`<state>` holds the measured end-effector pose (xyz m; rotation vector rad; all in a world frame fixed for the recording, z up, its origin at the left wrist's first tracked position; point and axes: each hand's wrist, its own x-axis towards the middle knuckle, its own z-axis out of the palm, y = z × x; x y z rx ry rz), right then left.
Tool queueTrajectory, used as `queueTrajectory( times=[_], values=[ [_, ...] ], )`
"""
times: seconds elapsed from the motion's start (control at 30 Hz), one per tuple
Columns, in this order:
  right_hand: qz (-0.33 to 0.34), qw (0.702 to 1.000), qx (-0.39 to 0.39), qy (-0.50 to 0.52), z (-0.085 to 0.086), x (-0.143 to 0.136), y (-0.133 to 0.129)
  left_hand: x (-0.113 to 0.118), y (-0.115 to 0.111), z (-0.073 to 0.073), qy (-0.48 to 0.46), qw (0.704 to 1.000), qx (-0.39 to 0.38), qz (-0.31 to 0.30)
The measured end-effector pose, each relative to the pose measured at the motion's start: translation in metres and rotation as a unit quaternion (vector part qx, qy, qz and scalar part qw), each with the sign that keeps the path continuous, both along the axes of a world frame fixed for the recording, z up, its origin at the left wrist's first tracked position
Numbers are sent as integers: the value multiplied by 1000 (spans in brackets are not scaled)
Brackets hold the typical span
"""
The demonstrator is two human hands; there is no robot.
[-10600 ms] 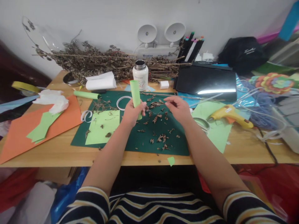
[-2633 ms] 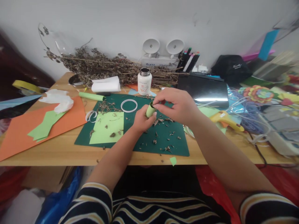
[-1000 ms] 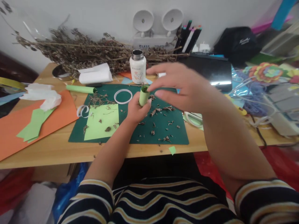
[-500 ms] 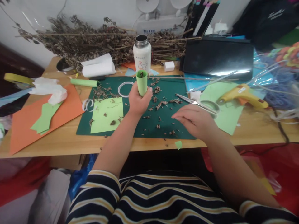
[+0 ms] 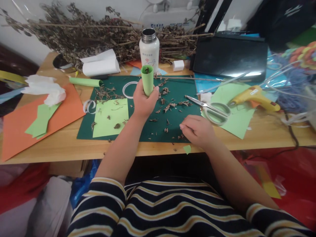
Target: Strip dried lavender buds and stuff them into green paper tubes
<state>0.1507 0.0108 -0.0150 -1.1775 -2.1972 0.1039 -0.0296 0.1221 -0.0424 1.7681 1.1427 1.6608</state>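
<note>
My left hand [image 5: 145, 100] is wrapped round an upright green paper tube [image 5: 147, 80], with brown dried bits showing in its open top. Over the right part of the green cutting mat [image 5: 145, 131], my right hand [image 5: 198, 130] is closed with its fingers curled; what they hold, if anything, is hidden. Crumbled dried leaves [image 5: 170, 107] lie scattered on the mat between the hands. Beyond my right hand rest scissors [image 5: 209, 108] with pale handles. A light green paper square [image 5: 111, 115] with a few dried bits lies left of my left forearm.
A white open bottle [image 5: 149, 51] stands behind the tube. Dried plant stems [image 5: 93, 39] are heaped along the wall. A yellow glue gun [image 5: 256, 97] lies at right on green paper, near a black tablet-like panel [image 5: 229, 57]. Orange paper [image 5: 17, 135] and a paper roll [image 5: 101, 67] are at left.
My right hand has moved slightly left and down, and its fingers have curled in from a flatter pose. My left hand still holds the tube. The view has shifted a little.
</note>
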Motion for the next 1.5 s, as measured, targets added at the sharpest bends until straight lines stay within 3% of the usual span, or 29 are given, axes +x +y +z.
queueTrajectory(
  times=[0.13, 0.3, 0.47, 0.63, 0.8, 0.97, 1.1, 1.27, 1.5],
  values=[
    [-40, 999, 3, -14, -1, 12, 1, 0, 1, 0, -6, 1000, 5, -2],
    [33, 994, 42, -99, -15, 25, -15, 2, -2, 4, -4, 1000, -11, -3],
    [2, 987, 30, -156, -27, 17, -32, 3, -3, 5, 0, 1000, -6, -9],
    [11, 987, 29, -158, -30, 14, -29, 1, 1, -2, 8, 999, 43, -7],
    [8, 993, 14, -114, -26, 14, -22, 1, 4, -4, 15, 997, 72, 8],
    [13, 998, -29, -52, -13, -8, -6, 1, 4, -2, 20, 997, 80, 9],
    [54, 988, -68, -125, -12, -25, 5, 0, 5, -2, 18, 996, 81, 9],
    [83, 975, -73, -193, -15, -24, 8, 0, 3, -1, 19, 997, 68, 9],
    [55, 961, -112, -247, -10, -28, 6, 1, 0, 2, 24, 998, 60, 3]
  ],
)
